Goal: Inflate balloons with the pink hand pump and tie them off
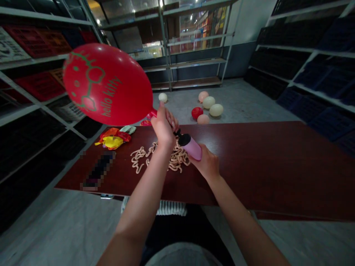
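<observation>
A large red balloon, inflated and printed with "hello kitty" and a face in green, extends up and left from my left hand. The fingers of that hand are closed around the balloon's neck, at the black nozzle of a balloon pump. My right hand is wrapped around the pink body of the balloon pump, which has a black top. Beneath both hands a heap of beige, string-like curled pieces lies on the dark red table.
Limp balloons in red, yellow and pale green lie at the table's left, behind a blurred-out dark object. Several inflated balloons rest on the floor beyond. Shelves with crates flank both sides; a metal rack stands behind.
</observation>
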`<state>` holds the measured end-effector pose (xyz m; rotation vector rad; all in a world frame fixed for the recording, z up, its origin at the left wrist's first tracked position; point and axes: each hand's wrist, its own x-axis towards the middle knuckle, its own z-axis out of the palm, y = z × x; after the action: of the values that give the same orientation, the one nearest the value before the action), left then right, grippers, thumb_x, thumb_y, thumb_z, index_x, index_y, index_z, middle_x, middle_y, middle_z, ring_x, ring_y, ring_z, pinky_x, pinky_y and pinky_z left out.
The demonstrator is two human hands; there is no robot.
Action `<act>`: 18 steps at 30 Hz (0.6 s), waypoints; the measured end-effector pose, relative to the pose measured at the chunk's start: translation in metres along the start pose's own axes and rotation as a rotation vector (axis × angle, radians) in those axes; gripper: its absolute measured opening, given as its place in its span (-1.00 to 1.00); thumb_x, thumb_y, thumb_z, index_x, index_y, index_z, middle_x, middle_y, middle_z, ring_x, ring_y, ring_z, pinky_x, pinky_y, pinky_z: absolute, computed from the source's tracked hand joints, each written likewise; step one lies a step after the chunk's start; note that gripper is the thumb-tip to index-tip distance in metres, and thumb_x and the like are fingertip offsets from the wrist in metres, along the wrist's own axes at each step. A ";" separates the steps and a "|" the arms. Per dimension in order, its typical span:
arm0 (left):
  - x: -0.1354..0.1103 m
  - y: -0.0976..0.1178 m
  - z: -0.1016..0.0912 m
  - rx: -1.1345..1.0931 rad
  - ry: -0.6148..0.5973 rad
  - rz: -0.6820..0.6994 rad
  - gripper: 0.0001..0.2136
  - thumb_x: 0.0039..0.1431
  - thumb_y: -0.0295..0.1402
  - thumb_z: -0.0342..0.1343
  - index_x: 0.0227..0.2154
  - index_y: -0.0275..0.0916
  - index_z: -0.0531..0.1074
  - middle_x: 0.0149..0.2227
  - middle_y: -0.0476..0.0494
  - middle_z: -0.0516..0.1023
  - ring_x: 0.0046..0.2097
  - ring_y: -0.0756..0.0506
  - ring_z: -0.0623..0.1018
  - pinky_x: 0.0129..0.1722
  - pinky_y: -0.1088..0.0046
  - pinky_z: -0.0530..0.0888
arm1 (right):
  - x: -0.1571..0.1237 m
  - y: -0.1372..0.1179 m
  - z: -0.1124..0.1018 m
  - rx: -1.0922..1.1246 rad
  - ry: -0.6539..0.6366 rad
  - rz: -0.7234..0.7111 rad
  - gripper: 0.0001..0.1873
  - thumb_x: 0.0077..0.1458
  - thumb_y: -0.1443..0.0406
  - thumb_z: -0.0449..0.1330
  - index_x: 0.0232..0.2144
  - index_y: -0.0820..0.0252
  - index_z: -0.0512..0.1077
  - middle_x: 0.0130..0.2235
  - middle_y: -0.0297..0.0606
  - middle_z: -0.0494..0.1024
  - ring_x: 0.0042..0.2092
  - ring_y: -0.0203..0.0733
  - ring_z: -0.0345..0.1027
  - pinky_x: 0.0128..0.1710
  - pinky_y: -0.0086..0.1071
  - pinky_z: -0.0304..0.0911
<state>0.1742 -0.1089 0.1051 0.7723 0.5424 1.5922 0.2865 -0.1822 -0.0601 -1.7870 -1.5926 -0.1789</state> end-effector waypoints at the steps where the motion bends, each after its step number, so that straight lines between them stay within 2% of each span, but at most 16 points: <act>1: -0.003 -0.012 -0.001 0.001 0.012 -0.015 -0.53 0.35 -0.12 0.00 -0.63 -0.19 0.02 -0.69 0.10 -0.07 -0.72 0.09 0.01 -0.72 0.48 -0.04 | 0.001 -0.001 -0.001 -0.008 0.001 0.014 -0.55 0.05 0.06 0.23 -0.08 0.20 0.43 -0.28 -0.12 0.64 -0.29 -0.01 0.54 -0.38 -0.33 0.23; 3: -0.007 -0.030 -0.004 -0.002 0.033 -0.024 -0.52 0.31 -0.12 0.06 -0.63 -0.19 0.02 -0.70 0.11 -0.06 -0.73 0.10 0.01 -0.72 0.49 -0.02 | 0.002 -0.002 -0.002 -0.023 0.004 0.036 -0.55 0.04 0.05 0.23 -0.09 0.20 0.44 -0.31 -0.12 0.64 -0.31 -0.01 0.54 -0.40 -0.33 0.20; 6: -0.011 -0.040 -0.009 0.010 0.020 -0.018 -0.51 0.33 -0.17 0.05 -0.66 -0.19 0.01 -0.74 0.11 -0.04 -0.75 0.10 0.02 -0.73 0.49 0.00 | 0.003 -0.003 -0.005 -0.029 0.001 0.036 -0.54 0.03 0.04 0.24 -0.10 0.19 0.44 -0.31 -0.14 0.64 -0.31 -0.01 0.54 -0.41 -0.34 0.18; 9: -0.013 -0.034 -0.015 0.018 -0.001 0.011 -0.52 0.35 -0.21 0.00 -0.67 -0.19 0.02 -0.76 0.11 -0.02 -0.76 0.08 0.04 -0.74 0.48 0.01 | 0.003 -0.004 -0.006 -0.036 -0.002 0.011 -0.55 0.04 0.05 0.25 -0.09 0.19 0.44 -0.29 -0.15 0.64 -0.29 -0.02 0.54 -0.41 -0.34 0.17; 12: -0.010 -0.026 -0.028 -0.009 0.075 0.017 -0.55 0.36 -0.23 -0.03 -0.65 -0.17 0.01 -0.76 0.11 -0.03 -0.75 0.07 0.04 -0.74 0.46 -0.01 | 0.002 -0.007 -0.005 -0.062 0.005 -0.053 -0.55 0.06 0.07 0.26 -0.06 0.19 0.42 -0.24 -0.17 0.63 -0.24 -0.05 0.53 -0.37 -0.35 0.17; 18: -0.005 -0.010 -0.079 -0.060 0.267 -0.017 -0.61 0.37 -0.30 -0.09 -0.58 -0.15 -0.06 -0.71 0.13 -0.08 -0.71 0.07 -0.02 -0.69 0.44 -0.04 | -0.001 -0.019 -0.001 -0.184 -0.108 -0.260 -0.59 0.12 0.04 0.23 -0.07 0.13 0.40 -0.22 -0.23 0.62 -0.27 -0.14 0.50 -0.37 -0.38 0.13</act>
<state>0.1227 -0.1058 0.0446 0.5108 0.6880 1.6991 0.2693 -0.1836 -0.0520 -1.7438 -1.9384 -0.3663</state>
